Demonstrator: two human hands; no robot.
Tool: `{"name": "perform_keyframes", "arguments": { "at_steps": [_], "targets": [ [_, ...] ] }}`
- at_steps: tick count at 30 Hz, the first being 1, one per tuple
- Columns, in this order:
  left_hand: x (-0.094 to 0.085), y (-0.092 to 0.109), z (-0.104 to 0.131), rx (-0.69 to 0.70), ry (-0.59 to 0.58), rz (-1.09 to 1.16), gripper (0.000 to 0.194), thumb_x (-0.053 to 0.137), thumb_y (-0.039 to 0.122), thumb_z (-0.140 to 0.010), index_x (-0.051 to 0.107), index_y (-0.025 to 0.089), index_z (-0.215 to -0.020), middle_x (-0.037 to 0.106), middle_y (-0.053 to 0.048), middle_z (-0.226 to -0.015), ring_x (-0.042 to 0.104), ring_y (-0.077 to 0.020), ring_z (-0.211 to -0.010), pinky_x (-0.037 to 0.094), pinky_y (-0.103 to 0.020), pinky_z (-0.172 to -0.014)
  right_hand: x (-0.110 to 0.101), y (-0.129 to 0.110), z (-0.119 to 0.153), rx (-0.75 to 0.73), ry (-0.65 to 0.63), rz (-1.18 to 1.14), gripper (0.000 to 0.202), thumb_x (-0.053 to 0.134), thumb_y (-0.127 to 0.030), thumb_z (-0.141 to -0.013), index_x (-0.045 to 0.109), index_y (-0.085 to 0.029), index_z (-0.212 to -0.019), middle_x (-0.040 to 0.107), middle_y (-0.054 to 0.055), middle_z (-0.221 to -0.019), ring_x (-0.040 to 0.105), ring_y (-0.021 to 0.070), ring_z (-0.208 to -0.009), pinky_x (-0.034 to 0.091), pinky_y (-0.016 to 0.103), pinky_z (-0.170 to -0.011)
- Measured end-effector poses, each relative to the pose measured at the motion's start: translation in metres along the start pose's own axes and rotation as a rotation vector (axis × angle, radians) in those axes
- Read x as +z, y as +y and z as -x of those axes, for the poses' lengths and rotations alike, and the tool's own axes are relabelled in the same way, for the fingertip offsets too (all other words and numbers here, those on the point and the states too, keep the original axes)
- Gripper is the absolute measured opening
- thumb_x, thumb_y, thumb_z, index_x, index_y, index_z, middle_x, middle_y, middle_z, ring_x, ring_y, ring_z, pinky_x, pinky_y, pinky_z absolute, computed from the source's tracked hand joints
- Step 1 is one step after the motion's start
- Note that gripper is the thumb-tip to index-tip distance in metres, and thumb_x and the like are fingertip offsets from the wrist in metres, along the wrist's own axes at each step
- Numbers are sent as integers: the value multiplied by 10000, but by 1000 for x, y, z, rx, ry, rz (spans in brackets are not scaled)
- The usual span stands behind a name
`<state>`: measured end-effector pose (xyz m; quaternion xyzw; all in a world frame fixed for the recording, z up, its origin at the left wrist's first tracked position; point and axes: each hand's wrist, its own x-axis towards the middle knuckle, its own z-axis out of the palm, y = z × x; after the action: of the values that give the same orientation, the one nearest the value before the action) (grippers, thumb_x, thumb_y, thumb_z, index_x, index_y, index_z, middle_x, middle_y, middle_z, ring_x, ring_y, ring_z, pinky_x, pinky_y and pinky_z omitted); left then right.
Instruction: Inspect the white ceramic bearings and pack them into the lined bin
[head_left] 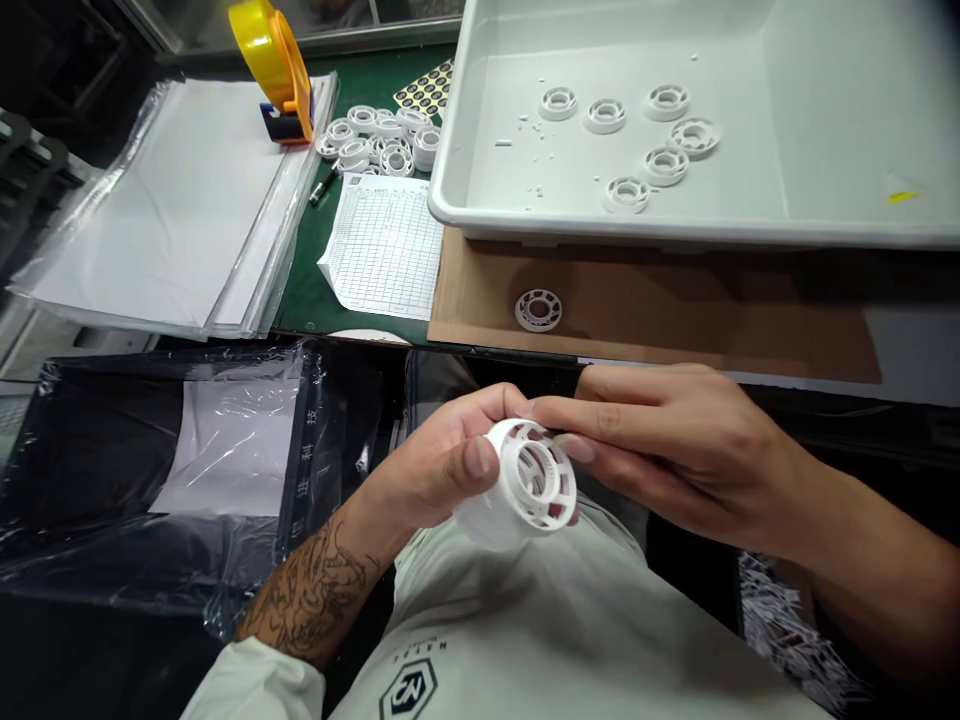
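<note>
My left hand (442,460) is closed round a white slotted plastic ring (559,485), its thumb pressed on the near left side. The ring is tilted with its open face to the right; a pale blurred shape lies just below it. At the ring's upper right rim, my right hand (675,450) has its fingers closed in a pinch. Whether a small piece is between those fingertips is hidden. Another white ring (538,310) lies flat on the brown cardboard (675,300), beyond both hands.
A white tray (600,228) holds several rings and small white scraps. Left of it are a pile of rings (396,158), a printed form (386,245), a pen (324,185), bagged sheets (165,200) and a tape dispenser (289,110). White scraps (795,630) lie in a container at lower right.
</note>
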<state>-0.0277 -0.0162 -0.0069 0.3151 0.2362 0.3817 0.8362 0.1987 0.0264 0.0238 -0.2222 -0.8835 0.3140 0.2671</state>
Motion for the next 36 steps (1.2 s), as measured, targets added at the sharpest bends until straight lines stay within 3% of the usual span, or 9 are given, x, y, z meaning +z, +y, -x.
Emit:
{"name": "perform_keyframes", "arguments": {
  "at_steps": [9,19,26,36],
  "targets": [
    [1,1,-2,20,-47,127,640,882,725,-703,618,234,-1016,729,8,-790,716,-162,-592,533,-229,-534,-3,-3,-3,28,24,-214,375,448,-340,-1212,658,-145,-1455,510,-21,-768,527,138,-662,409,256,-613],
    [5,1,-4,32,-25,119,637,857,757,-708,653,233,-1006,737,13,-765,724,-180,-599,546,-251,-522,-8,-6,5,25,35,-213,423,446,-429,-1202,603,-211,-1529,574,7,-823,572,162,-663,452,286,-603],
    [8,2,-9,70,-97,92,705,799,828,-700,585,226,-996,730,-18,-688,683,-179,-571,510,-246,-518,-6,-16,2,-62,105,-103,356,518,-438,-1183,648,-186,-1399,533,-5,-787,503,145,-612,375,283,-535],
    [5,3,-3,52,115,-34,689,950,695,-586,658,210,-979,711,-14,-882,641,-140,-708,522,-242,-644,7,-14,2,-119,116,-27,379,501,-457,-1186,684,-169,-1350,574,7,-830,551,138,-639,429,277,-571]
  ]
}}
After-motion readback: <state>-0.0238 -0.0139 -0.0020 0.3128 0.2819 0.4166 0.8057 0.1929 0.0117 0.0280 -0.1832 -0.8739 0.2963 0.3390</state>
